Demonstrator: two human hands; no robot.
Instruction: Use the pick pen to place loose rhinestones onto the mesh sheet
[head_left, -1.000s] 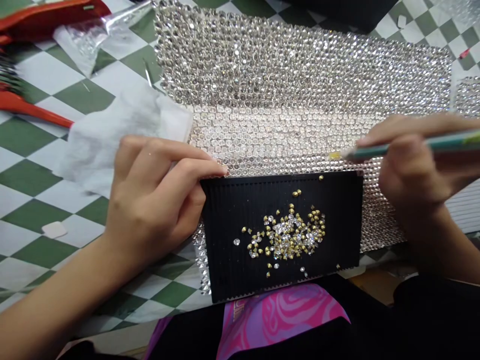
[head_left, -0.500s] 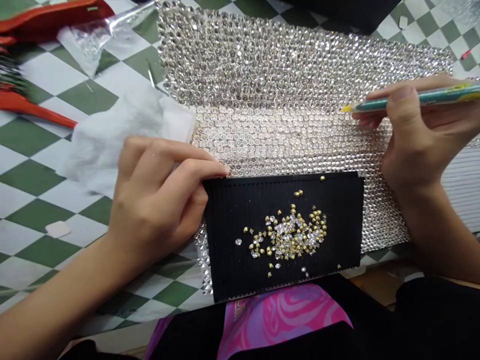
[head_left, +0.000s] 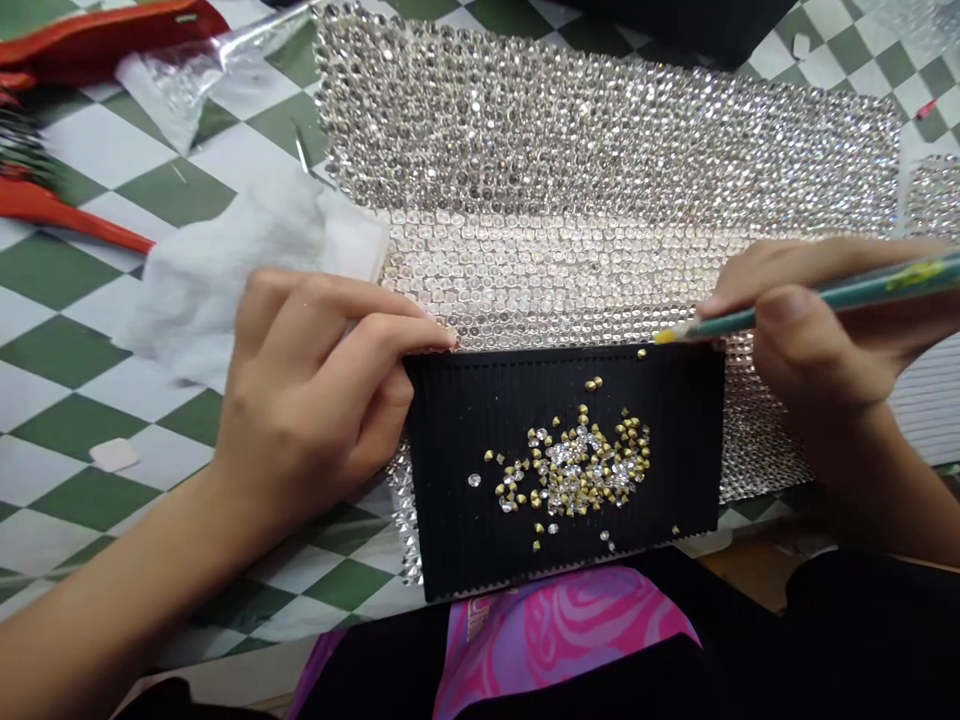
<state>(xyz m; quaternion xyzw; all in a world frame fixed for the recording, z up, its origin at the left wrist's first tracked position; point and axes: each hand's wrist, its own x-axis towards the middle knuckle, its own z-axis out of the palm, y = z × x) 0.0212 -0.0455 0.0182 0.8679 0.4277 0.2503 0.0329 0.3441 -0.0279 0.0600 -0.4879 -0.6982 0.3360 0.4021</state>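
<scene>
A large sheet covered in clear rhinestones lies across the checked table. On its near part rests a black ribbed tray holding a small heap of loose gold-backed rhinestones. My left hand rests at the tray's left end, fingertips touching its top left corner. My right hand grips a green pencil-like picker tool; its yellow tip sits just above the tray's top right edge, over the sheet.
A white tissue lies left of the sheet. Orange-handled tools and a clear plastic bag are at the far left. A green and white checked cloth covers the table. Pink patterned fabric shows at the near edge.
My right hand lifted the tool up to the sheet's middle fold half a second ago, then brought it back down to the tray's top right edge. My left hand stayed put.
</scene>
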